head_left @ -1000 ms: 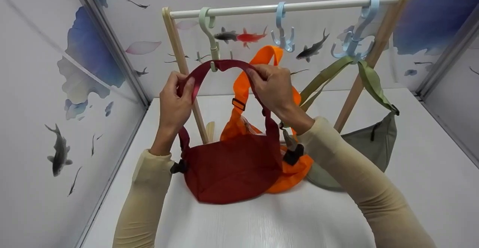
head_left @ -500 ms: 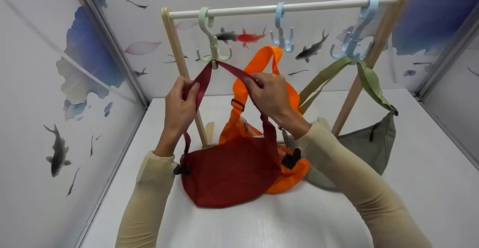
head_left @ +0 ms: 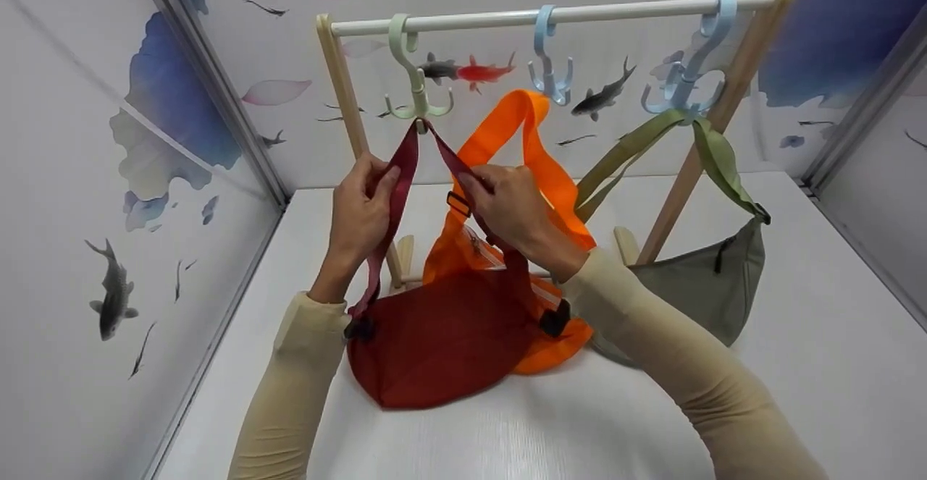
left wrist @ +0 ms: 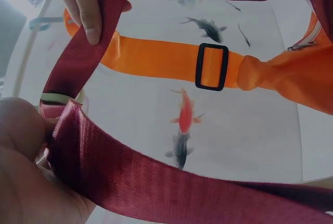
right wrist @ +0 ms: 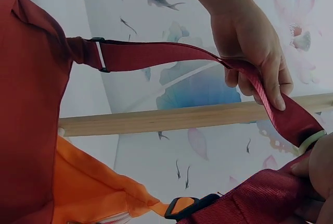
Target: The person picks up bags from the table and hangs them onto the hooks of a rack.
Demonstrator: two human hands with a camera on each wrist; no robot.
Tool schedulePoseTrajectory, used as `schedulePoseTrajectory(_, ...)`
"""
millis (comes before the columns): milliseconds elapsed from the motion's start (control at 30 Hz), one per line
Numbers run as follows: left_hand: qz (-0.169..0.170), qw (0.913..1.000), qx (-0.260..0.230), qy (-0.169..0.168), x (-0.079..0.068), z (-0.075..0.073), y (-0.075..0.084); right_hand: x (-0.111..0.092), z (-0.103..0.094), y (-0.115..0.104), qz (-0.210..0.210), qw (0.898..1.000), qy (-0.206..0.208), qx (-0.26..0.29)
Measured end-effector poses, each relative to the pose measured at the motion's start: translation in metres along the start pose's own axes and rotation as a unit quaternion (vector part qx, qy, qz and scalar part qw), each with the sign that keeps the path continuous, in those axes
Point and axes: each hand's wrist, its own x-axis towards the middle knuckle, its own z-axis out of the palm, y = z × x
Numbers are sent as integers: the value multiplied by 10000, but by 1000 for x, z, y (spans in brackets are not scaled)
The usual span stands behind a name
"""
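A dark red shoulder bag [head_left: 442, 342] hangs by its strap [head_left: 405, 158] from the lower prong of a pale green hook [head_left: 418, 100]. My left hand [head_left: 358, 208] pinches the strap's left side below the hook, thumb in front. On the other side, my right hand [head_left: 510, 205] grips the strap between thumb and curled fingers. In the left wrist view the webbing [left wrist: 130, 166] runs past the left palm. The right wrist view has the strap [right wrist: 156, 56] stretching from the bag to the left hand [right wrist: 250, 41].
Behind the red bag hangs an orange bag [head_left: 561, 201] with a black buckle [head_left: 458, 203], under a blue hook [head_left: 552, 78]. An olive bag [head_left: 702, 284] hangs from another blue hook [head_left: 684, 89] at right. A white rail [head_left: 615, 13] on wooden posts carries the hooks.
The strap, earlier a wide arch held up across the hook, now forms a narrow peak on its lower prong. Both hands have moved lower and closer together; the bag has sunk slightly.
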Motion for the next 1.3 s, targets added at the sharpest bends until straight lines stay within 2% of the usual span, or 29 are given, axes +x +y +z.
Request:
schedulePoseTrajectory(500, -164, 9997, -42, -194, -2, 6, -3, -4, 11, 5, -71, 10000, 34, 2)
schedulePoseTrajectory(867, -282, 9994, -156, -99, -2, 11, -3, -4, 17, 4, 7, 9999, 95, 120)
schedulePoseTrajectory(1300, -69, 9999, 65, 80, -2, 10, -2, -8, 19, 3, 129, 9983, 8, 560)
